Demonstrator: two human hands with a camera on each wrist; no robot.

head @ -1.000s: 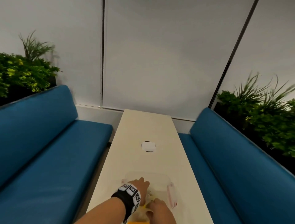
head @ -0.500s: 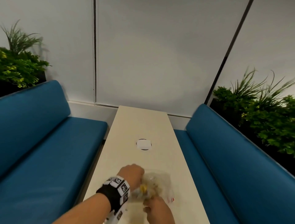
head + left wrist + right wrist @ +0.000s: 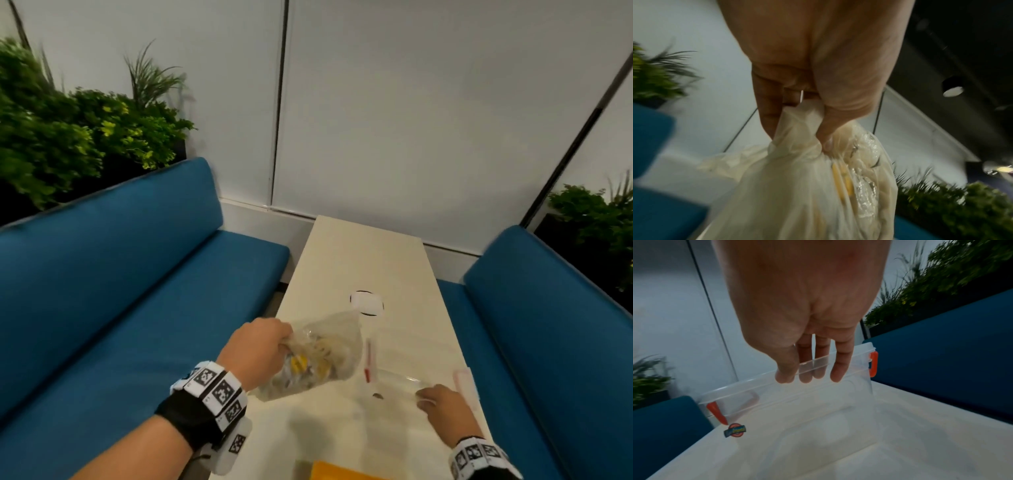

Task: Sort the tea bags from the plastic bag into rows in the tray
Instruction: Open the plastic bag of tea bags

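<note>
The left hand [image 3: 260, 346] gripped the gathered neck of the clear plastic bag [image 3: 322, 359], fingers clenched round it, lifting it over the table's [image 3: 359, 260] left edge; yellow-tagged tea bags [image 3: 301, 363] showed inside. By the right edge, the right hand [image 3: 442, 404] pinched the near rim of the clear tray [image 3: 818, 402], thumb outside, fingers inside, its orange latches [image 3: 873, 364] at either end.

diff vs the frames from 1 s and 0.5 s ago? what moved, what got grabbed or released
The left hand has lifted the plastic bag out of the clear tray and swung it left, gripping its bunched neck. The right hand left the bag and moved right to the tray's near rim, fingers hooked over it. The tray now sits right of the bag, with no tea bags in it. The tea bags remain bagged; the table is unchanged.
</note>
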